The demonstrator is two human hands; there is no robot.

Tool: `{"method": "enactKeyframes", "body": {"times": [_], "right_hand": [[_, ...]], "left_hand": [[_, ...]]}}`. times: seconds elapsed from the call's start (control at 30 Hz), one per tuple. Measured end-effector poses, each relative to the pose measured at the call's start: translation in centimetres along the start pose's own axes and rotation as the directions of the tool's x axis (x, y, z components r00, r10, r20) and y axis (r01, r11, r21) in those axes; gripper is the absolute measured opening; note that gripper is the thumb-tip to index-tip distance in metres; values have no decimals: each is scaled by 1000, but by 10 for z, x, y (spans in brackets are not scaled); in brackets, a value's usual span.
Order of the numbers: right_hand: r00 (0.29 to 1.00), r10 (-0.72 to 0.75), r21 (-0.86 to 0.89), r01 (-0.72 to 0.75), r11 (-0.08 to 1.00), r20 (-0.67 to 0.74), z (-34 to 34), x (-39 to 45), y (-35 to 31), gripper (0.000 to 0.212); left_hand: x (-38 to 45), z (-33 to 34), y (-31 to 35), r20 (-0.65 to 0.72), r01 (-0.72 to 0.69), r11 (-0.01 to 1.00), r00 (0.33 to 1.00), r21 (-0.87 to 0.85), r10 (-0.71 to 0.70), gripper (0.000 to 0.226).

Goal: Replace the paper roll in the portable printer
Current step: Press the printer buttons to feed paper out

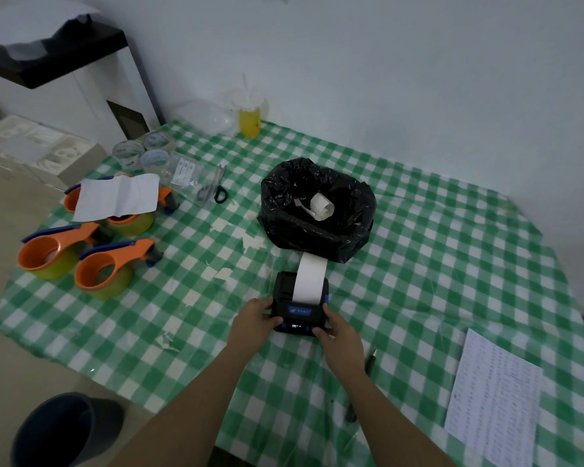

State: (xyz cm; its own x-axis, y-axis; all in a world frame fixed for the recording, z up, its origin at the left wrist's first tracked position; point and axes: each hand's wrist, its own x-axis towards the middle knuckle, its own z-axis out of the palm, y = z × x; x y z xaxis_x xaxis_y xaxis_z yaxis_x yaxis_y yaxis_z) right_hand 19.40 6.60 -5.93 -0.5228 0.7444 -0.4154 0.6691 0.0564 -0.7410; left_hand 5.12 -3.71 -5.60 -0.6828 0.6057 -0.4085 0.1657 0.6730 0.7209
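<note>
A small black portable printer [284, 291] with a blue label and lit display lies on the green checked tablecloth [418, 264], near the table's middle. A white paper strip [310, 278] curves out of its slot, arching away from me toward the bin. My left hand [253, 320] grips the printer's left side, thumb on its front. My right hand [338, 335] holds the right front corner. Behind the printer stands a bin lined with a black bag [317, 227], and inside it lies a curled white paper roll [322, 205].
Three orange tape dispensers [81, 254] and a white sheet [118, 195] sit at the left. Clear tape rolls [142, 150], scissors [216, 187] and a yellow drink cup [249, 117] are at the back. A printed sheet [493, 399] and a dark pen [361, 385] lie at the right.
</note>
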Motion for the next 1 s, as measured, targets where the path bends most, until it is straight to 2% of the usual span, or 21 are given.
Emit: {"method": "enactKeyframes", "body": {"times": [1.0], "right_hand": [[1000, 9, 10, -9, 1000, 6, 1, 1, 3, 57]], "left_hand": [[-1, -1, 1, 16, -18, 1000, 1000, 8, 18, 43]]}}
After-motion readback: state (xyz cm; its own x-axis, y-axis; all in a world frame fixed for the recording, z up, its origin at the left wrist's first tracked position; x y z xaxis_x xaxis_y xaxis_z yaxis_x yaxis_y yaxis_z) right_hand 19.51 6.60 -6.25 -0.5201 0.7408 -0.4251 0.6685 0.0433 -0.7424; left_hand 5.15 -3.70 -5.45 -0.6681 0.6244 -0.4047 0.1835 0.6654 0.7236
